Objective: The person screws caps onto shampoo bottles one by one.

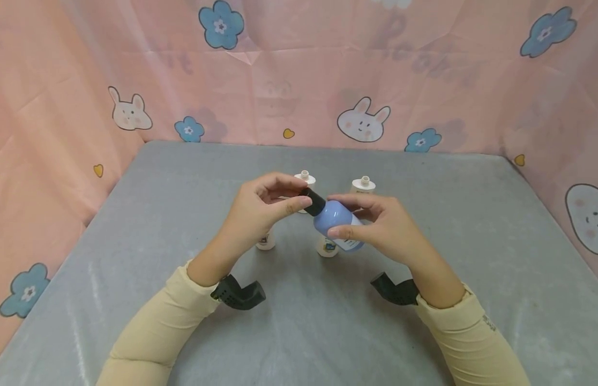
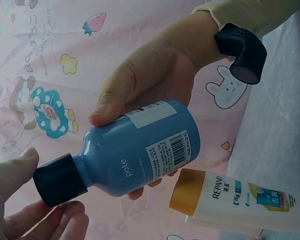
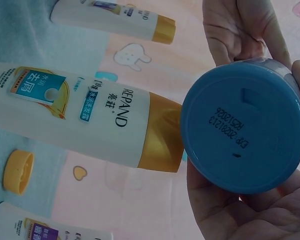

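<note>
A blue bottle [image 1: 334, 215] with a black cap [image 1: 312, 202] is held tilted above the table, cap toward the left. My left hand [image 1: 253, 209] pinches the black cap between thumb and fingers. Around the bottle's body, my right hand [image 1: 388, 228] has its thumb in front and fingers behind. The left wrist view shows the bottle's white barcode label [image 2: 171, 155]. Its round base [image 3: 244, 127] faces the right wrist camera. Close behind it there stands a white shampoo bottle [image 3: 105, 117] with a gold cap [image 3: 162, 132].
Two white bottles without caps, one at the back right [image 1: 364, 185] and one behind my left hand [image 1: 305, 176], stand on the grey table [image 1: 472, 230]. Another gold-capped bottle [image 3: 110, 20] stands nearby. A loose gold cap [image 3: 18, 172] lies on the table. Pink patterned cloth [image 1: 299, 69] surrounds it.
</note>
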The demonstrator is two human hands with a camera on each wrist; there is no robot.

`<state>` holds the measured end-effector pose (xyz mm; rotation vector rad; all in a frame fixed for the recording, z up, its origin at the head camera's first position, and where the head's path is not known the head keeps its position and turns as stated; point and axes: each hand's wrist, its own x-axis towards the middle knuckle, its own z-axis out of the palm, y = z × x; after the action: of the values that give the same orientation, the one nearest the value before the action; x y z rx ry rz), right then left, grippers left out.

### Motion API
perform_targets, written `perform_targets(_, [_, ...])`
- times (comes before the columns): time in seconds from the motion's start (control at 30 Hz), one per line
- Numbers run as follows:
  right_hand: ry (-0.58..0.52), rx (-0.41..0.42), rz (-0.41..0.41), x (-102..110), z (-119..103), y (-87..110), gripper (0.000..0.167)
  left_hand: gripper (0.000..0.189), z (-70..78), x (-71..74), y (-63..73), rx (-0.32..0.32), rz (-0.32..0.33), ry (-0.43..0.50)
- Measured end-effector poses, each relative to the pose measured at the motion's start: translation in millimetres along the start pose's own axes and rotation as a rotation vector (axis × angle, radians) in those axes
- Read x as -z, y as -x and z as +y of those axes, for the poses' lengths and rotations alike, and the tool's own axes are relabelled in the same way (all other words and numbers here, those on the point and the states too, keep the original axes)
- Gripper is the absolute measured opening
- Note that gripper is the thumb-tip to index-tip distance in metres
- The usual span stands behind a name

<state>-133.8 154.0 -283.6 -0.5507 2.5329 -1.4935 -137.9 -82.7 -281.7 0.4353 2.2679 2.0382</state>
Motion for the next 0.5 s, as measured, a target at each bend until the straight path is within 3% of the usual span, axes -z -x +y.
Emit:
perform_targets(0.17, [0.007,0.016,0.001,-0.4,-0.1,-0.6,0.049,0.025,-0.6,-0.1,0.4,-0.002,0.004,-0.002])
perform_targets(0.5, [0.004,0.010,0.007,1.3,-2.0,1.6,0.049,0.033,0.8,1.2,0.3,-0.050,-0.096,0.107])
